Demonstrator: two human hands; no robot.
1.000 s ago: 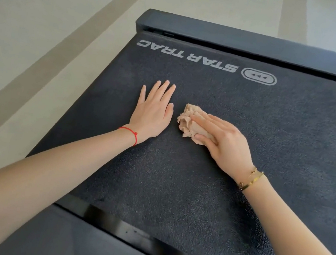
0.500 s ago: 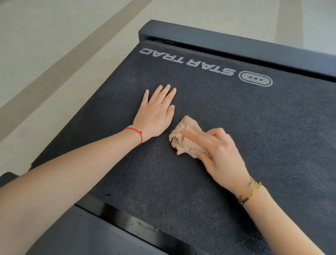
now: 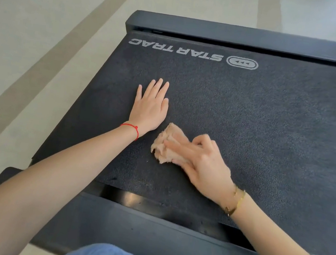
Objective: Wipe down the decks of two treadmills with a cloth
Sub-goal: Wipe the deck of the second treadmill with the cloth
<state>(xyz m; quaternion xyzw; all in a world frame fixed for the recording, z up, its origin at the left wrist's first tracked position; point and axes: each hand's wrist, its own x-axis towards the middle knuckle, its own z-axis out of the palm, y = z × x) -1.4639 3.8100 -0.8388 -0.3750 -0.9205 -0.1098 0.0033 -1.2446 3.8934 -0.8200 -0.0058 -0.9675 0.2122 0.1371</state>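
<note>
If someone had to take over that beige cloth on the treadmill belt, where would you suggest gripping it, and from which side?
Grip the bunched free end of the cloth, coming from the left and slightly above. It lies crumpled, its folds standing up from the belt, while the right hand covers the other end, so likely only that left lump is exposed to pinch.

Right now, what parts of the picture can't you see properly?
Head view only:
- Cloth: its right part is hidden under the right hand.
- Treadmill belt: cut off by the right edge.
- Belt under the left hand: covered by the flat palm.
- Second treadmill: not in view.
</note>
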